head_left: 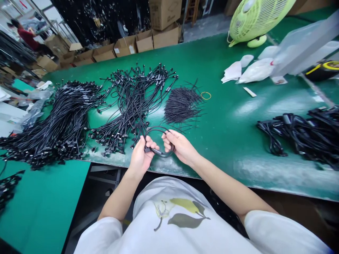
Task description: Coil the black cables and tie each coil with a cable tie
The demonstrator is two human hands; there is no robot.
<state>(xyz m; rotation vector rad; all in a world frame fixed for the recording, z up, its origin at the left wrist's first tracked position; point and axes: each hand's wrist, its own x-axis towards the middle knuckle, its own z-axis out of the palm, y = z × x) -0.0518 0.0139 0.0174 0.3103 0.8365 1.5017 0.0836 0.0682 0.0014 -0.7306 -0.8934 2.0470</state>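
A black cable is bent into a loop between my two hands, over the front edge of the green table. My left hand is closed on the loop's left side, near a dark connector. My right hand grips the loop's right side with bent fingers. Just beyond the hands lies a pile of loose black cables with connectors at both ends. To its right is a heap of short, thin black ties. A bigger cable bundle spreads out at the left.
Looped cables are piled at the right. A yellow ring rests beside the thin ties. A green fan, crumpled white packaging and a tape measure stand at the back right. Cardboard boxes line the far edge. A person is at far left.
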